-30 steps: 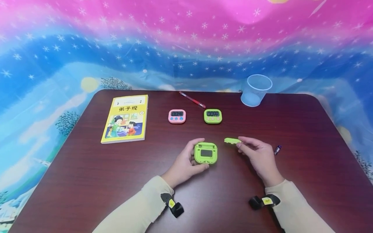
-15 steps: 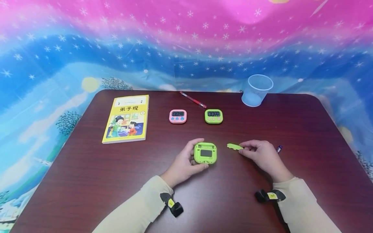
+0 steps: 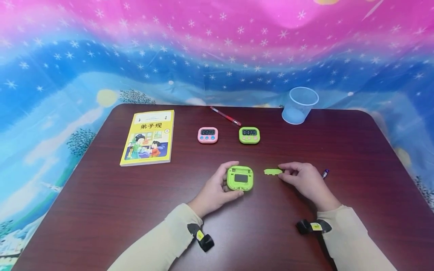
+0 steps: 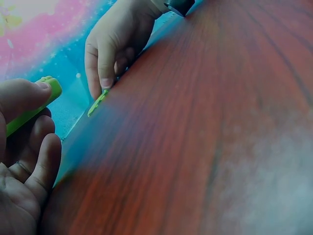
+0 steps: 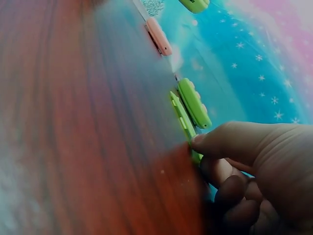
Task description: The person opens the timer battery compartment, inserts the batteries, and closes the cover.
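Note:
My left hand (image 3: 213, 190) grips a green digital timer (image 3: 240, 178) by its left side, fingers behind and thumb at the lower edge. The timer's back faces up, with the battery slot along its far edge uncovered. To the right, my right hand (image 3: 306, 182) pinches the right end of a thin green battery cover (image 3: 272, 172) between thumb and fingers. Small tabs show along the battery cover (image 5: 182, 117) in the right wrist view. Timer and cover are apart. Just past the right hand lies a small dark battery (image 3: 325, 173), partly hidden by that hand.
A pink timer (image 3: 208, 135) and a second green timer (image 3: 249, 135) lie face up beyond the hands. Behind them is a red pen (image 3: 225, 116). A yellow book (image 3: 147, 138) lies at left. A translucent bluish cup (image 3: 300, 105) stands at the back right of the brown table (image 3: 356, 150).
My right hand has shifted right and slightly nearer with the battery cover, which has tilted and then levelled. My left hand keeps its hold on the timer, almost still.

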### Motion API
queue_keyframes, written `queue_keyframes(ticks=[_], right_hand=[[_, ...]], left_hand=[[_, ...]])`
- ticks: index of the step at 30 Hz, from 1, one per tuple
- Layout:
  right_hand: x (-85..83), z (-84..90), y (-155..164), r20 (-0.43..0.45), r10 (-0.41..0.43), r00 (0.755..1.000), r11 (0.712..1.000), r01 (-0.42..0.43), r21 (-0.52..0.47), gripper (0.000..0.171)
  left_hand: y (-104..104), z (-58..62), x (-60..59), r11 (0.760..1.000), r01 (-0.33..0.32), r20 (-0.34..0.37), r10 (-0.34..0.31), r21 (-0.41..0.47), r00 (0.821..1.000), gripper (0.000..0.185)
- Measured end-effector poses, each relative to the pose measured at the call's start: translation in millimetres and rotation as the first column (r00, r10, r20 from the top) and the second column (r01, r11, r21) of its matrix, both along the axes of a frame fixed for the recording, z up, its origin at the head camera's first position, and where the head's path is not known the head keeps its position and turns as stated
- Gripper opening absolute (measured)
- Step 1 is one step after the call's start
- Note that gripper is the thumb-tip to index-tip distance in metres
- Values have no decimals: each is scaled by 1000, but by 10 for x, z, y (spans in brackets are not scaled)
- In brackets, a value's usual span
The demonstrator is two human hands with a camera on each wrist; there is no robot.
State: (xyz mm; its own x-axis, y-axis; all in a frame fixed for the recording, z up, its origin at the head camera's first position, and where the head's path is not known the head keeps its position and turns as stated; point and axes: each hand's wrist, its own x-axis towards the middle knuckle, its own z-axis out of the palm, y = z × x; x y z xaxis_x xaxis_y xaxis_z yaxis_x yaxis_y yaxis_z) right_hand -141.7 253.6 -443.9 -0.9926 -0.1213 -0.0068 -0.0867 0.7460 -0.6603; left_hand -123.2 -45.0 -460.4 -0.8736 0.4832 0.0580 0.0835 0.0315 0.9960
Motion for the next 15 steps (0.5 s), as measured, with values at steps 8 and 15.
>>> queue_keyframes(ticks=[8,15], right_hand=[[79,70,203,-68,-38,997,999,38,-15,29],[179,200,437,-132,-118,984,992,123,27,29]], left_hand=[[35,-13,-3,1000,5,25,-5,13,1000,86],[15,11,12,999,-3,21,2,32,1000,85]])
